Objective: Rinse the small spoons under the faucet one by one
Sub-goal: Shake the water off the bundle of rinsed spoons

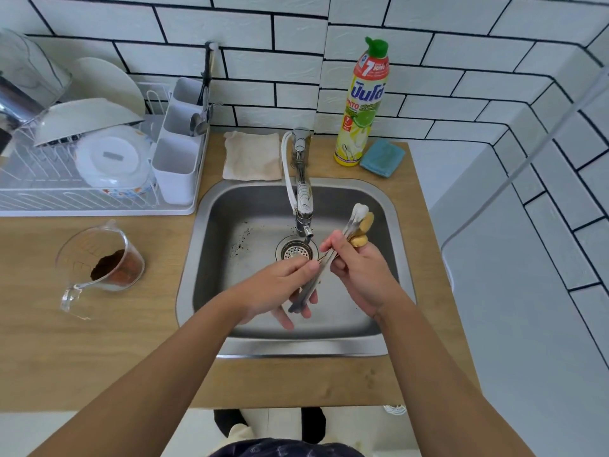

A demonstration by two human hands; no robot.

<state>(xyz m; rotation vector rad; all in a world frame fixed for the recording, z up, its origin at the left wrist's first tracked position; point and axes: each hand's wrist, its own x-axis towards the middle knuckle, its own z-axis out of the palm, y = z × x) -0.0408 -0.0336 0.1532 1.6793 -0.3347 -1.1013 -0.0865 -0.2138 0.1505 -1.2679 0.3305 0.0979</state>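
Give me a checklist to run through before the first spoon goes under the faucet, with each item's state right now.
1. Spoons in hand: ok, the right hand grips the bundle near its bowls and the left hand holds the handle ends.
2. One spoon singled out: not ok, they sit bunched together.
3. Water running from the faucet: cannot tell, no stream shows.
4. Bundle over the sink: ok.
5. Drain strainer unblocked: ok, though dark specks lie beside it.
6. Spoon bowls free of soap or residue: not ok, pale stuff clings to them.

Brushed steel sink [211, 258]; matt wood counter [99, 357]
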